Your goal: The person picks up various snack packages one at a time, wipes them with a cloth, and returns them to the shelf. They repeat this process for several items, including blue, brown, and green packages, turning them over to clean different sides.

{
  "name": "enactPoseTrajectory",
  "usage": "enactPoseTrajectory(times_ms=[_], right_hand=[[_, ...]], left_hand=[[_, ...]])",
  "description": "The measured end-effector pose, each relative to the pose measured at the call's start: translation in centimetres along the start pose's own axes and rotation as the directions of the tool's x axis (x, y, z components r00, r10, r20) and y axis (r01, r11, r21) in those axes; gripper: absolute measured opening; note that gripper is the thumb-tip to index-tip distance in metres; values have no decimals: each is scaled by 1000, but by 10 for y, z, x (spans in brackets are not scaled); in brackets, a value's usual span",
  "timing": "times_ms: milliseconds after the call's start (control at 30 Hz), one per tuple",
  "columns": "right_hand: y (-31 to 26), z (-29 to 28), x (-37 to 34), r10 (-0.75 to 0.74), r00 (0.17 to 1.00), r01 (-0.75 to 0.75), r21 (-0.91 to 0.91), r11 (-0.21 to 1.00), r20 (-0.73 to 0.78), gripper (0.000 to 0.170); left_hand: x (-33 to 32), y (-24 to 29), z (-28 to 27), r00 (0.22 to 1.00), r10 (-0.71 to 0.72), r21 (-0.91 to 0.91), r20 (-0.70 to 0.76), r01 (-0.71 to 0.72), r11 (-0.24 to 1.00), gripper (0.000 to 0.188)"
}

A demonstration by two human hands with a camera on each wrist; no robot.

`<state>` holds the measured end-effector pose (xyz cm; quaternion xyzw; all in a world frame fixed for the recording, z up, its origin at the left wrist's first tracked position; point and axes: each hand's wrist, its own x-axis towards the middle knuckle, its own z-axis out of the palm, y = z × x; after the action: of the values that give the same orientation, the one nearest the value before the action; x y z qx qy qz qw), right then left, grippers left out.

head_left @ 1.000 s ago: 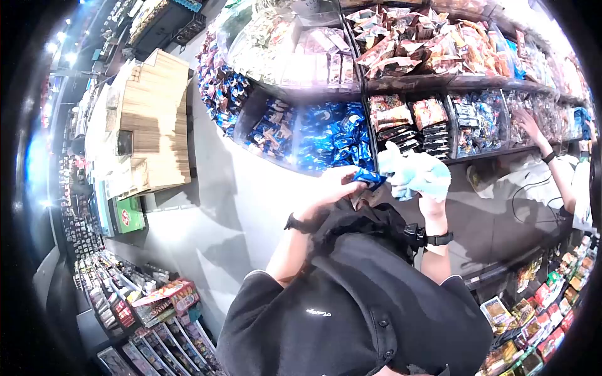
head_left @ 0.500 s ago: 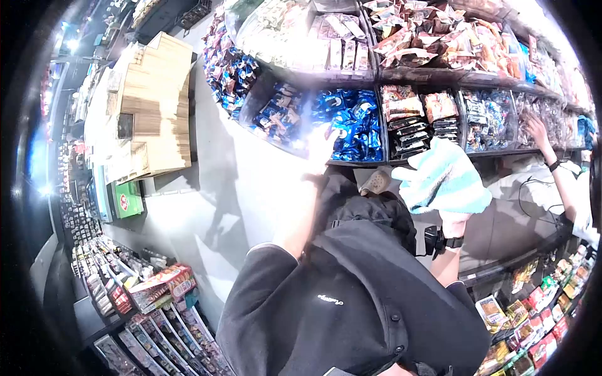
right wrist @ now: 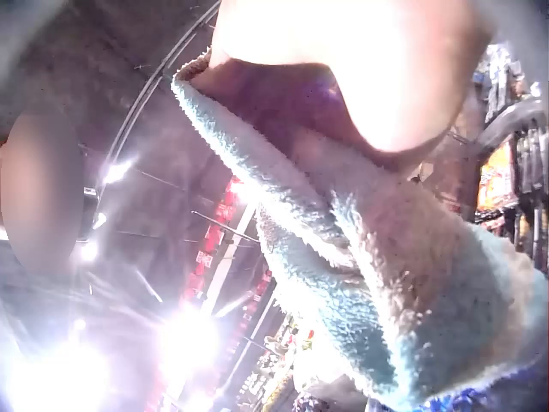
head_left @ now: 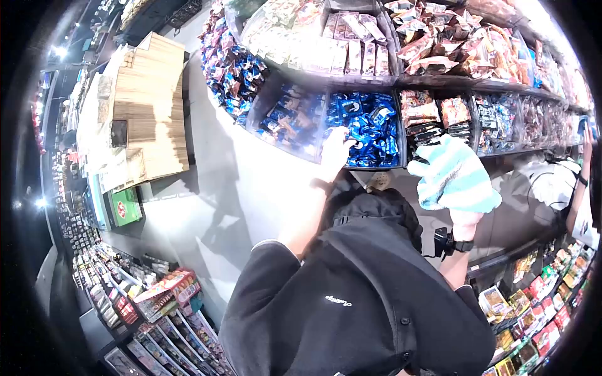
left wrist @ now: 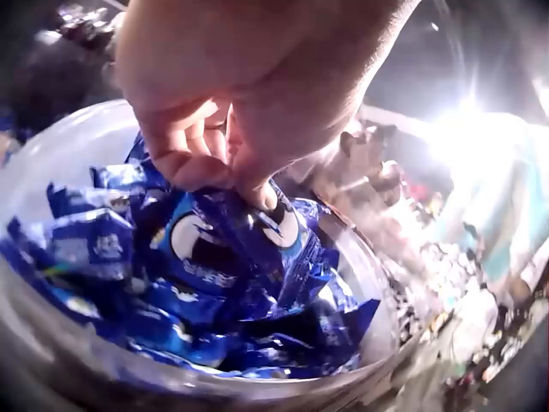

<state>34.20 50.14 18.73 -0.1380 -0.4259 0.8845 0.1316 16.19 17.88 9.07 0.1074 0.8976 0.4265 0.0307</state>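
Observation:
My left hand (head_left: pixel 336 150) is down in the clear bin of blue snack packets (head_left: pixel 370 135). In the left wrist view, the thumb and curled fingers of that hand pinch the top of a blue packet (left wrist: pixel 227 245) with a round white-and-dark print. More blue packets lie around and under it. My right hand is inside a fluffy glove (head_left: pixel 454 172) striped light blue and white, held in front of the bins with finger shapes pointing left. Its loose cuff (right wrist: pixel 249 154) gapes round the wrist in the right wrist view; the fingers themselves are covered.
Left of the blue packets is a bin of paler packets (head_left: pixel 285 116). Stacked dark packets (head_left: pixel 439 128) fill the bin to the right. Bagged snacks (head_left: pixel 439 41) sit on the tier above. A wooden counter (head_left: pixel 150 106) stands left; another person's arm (head_left: pixel 583 169) is at far right.
My left hand let go of a blue packet near my body, reached forward into the bin and pinches a packet there. My gloved right hand moved right. The other person's arm drew back.

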Motion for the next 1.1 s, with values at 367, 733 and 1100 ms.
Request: enactPoseTrajectory(times_ms=[367, 733, 1100], right_hand=[[45, 88, -21, -191, 982, 176, -356, 918, -5, 57], [74, 173, -21, -159, 888, -140, -76, -987, 431, 32], [110, 220, -31, -580, 807, 159, -987, 25, 115, 38]], left_hand=[[11, -34, -22, 886, 217, 157, 410, -303, 940, 38], [66, -35, -114, 880, -116, -114, 460, 188, 976, 28], [88, -210, -81, 779, -131, 174, 613, 28, 984, 40]])
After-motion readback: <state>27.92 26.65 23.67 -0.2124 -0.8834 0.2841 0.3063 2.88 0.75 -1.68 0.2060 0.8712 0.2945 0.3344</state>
